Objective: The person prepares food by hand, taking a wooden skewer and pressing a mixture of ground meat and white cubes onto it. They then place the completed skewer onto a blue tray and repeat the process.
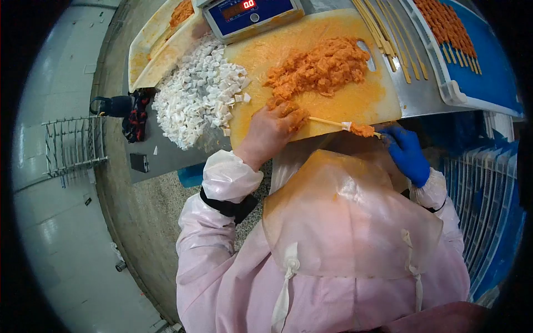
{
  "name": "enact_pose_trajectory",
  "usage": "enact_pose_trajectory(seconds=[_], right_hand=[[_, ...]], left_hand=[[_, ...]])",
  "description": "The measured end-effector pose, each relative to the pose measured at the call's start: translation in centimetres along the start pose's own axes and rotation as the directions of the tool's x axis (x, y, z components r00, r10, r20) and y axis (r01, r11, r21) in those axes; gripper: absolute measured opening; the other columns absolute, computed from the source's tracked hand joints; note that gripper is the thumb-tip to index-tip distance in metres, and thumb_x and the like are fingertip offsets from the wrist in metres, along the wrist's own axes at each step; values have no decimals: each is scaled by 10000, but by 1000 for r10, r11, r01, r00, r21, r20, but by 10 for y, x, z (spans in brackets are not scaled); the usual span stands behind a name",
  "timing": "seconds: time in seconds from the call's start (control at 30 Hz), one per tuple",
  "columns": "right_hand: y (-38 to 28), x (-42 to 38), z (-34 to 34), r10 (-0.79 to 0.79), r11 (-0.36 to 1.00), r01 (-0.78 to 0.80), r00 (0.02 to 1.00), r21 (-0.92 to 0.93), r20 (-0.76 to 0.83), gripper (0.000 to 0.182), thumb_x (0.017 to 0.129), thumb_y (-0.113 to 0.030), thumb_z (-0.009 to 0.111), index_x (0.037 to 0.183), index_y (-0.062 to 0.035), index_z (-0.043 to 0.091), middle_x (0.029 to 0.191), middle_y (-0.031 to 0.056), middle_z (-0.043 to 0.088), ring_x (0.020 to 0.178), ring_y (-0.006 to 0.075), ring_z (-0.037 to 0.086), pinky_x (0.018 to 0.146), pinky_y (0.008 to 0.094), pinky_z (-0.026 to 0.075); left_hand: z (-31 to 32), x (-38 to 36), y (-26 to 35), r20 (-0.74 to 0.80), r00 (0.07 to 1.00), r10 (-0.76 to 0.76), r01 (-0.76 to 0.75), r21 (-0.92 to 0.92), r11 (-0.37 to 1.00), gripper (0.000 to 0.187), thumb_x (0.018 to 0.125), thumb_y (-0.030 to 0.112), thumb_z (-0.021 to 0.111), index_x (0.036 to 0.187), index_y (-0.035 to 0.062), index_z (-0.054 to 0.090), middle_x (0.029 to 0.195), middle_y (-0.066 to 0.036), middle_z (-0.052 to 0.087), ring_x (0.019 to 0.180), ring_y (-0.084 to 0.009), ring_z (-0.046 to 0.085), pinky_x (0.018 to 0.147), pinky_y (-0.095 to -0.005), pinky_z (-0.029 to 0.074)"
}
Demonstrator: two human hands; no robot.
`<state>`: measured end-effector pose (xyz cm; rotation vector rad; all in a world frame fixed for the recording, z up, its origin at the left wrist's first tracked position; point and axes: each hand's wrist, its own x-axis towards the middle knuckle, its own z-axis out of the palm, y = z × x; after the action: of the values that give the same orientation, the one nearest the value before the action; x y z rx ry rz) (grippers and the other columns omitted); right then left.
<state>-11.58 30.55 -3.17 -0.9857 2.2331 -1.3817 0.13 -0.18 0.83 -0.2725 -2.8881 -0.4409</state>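
Observation:
A wooden skewer [325, 120] spans the gap between my two hands at the near edge of the cutting board. Toward its right end it carries a small white cube [346, 126] and a lump of orange minced meat [362, 130]. My left hand [272, 130], bare and smeared orange, has its fingers curled around the skewer's left end. In a blue glove, my right hand [408, 152] pinches the right end just past the meat. A heap of orange minced meat [319, 66] lies on the yellowed cutting board [383, 100], beyond my left hand.
White cubes [197, 94] are piled left of the board, beside a white tub [139, 58] holding orange meat. A digital scale [252, 16] stands behind. Bare skewers [377, 28] lie right, near a blue-lined tray [488, 72] with rows of meat skewers.

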Motion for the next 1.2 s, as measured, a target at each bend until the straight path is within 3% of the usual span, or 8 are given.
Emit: enact_pose_trajectory(seconds=[0.17, 0.5, 0.57, 0.6, 0.67, 0.77, 1.0, 1.2], right_hand=[[-10, -5, -9, 142, 990, -141, 985, -21, 95, 163, 874, -100, 580, 993, 0, 631, 842, 202, 626, 748, 341, 627, 636, 367, 474], [-7, 7, 14, -13, 1000, 12, 999, 10, 39, 184, 883, -93, 568, 1010, 21, 637, 843, 200, 634, 715, 325, 619, 654, 381, 475], [-11, 11, 15, -31, 999, 31, 997, 12, 64, 196, 903, -103, 551, 1037, 7, 642, 800, 154, 633, 707, 236, 624, 625, 331, 483], [-13, 9, 11, -32, 999, 32, 997, 11, 64, 196, 903, -103, 551, 1037, 7, 642, 800, 154, 633, 707, 236, 624, 625, 331, 483], [-18, 4, 2, 349, 893, -400, 905, 206, 243, 211, 923, -120, 542, 1080, -17, 637, 766, 85, 614, 677, 134, 603, 575, 265, 482], [-18, 2, 6, 310, 867, -375, 921, 328, 235, 205, 935, -132, 532, 1088, -35, 628, 762, 29, 590, 640, 64, 562, 530, 219, 469], [-32, 23, 34, 341, 862, -402, 911, 309, 233, 169, 929, -111, 515, 1034, -29, 618, 755, 21, 579, 645, 76, 546, 546, 233, 482], [-35, 30, 49, 240, 935, -278, 953, 221, 183, 159, 905, -87, 527, 1012, -20, 624, 748, 60, 608, 657, 121, 591, 591, 288, 484]], left_hand=[[5, -4, 8, 28, 996, -82, 81, 50, 995, 255, 762, 137, 697, 1017, 118, 690, 998, -97, 659, 949, -316, 603, 815, -398, 503], [15, -7, 0, -44, 997, -63, 61, -29, 998, 266, 761, 132, 708, 1026, 114, 688, 991, -113, 656, 951, -320, 610, 825, -397, 503], [14, -8, 2, -41, 997, -71, 70, -23, 997, 263, 761, 130, 708, 1022, 111, 688, 990, -115, 656, 951, -319, 610, 823, -398, 503], [14, -8, 3, -37, 996, -81, 80, -21, 997, 261, 760, 127, 707, 1019, 108, 689, 988, -118, 655, 951, -317, 610, 822, -400, 503], [13, -9, 3, -33, 999, -43, 43, 6, 999, 263, 759, 124, 707, 1020, 107, 689, 990, -117, 655, 951, -315, 611, 820, -401, 504], [20, -11, 1, -31, 999, -20, 21, 3, 1000, 273, 757, 121, 706, 1029, 104, 687, 990, -117, 655, 950, -313, 611, 816, -401, 505], [20, -12, -2, -54, 998, -7, 5, -28, 1000, 298, 748, 122, 706, 1045, 99, 679, 997, -110, 653, 953, -304, 610, 807, -401, 500], [23, -15, -7, -44, 999, 4, -6, -46, 999, 312, 756, 111, 694, 1068, 100, 680, 995, -105, 651, 945, -299, 609, 812, -398, 496]])
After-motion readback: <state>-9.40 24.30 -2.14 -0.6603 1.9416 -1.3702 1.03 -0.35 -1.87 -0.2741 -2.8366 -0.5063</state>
